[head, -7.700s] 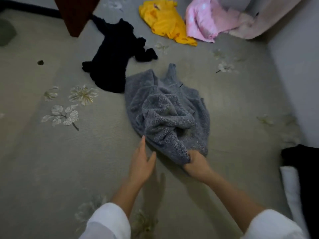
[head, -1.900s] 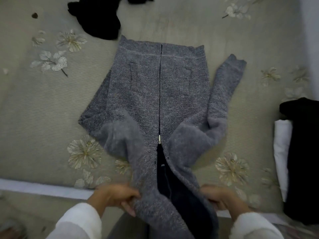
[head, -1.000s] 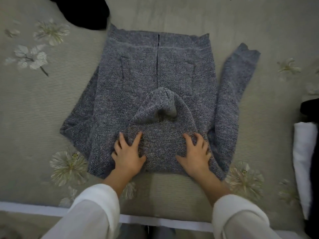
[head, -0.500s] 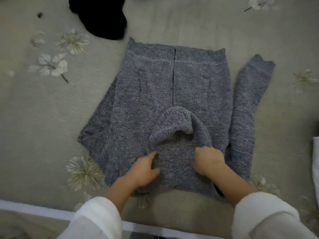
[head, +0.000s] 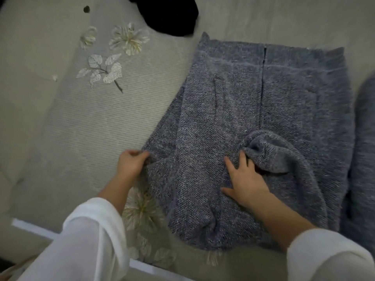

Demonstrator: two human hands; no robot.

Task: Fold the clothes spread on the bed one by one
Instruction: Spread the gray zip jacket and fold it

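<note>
With the grey jacket (head: 253, 106) flat on the bed (head: 91, 128), the left hand (head: 132, 163) pinches its sleeve (head: 160, 147) edge while the right hand (head: 246, 179) presses flat, fingers spread, the hood (head: 274, 155) at its fingertips; next, likely, folding that sleeve toward the right hand.

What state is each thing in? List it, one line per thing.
grey jacket: spread flat, front up, zip closed where visible.
hood: folded down onto the front.
left hand: grips the jacket's side edge.
right hand: flat, pressing beside the hood.
black garment: crumpled, not folded.
</note>
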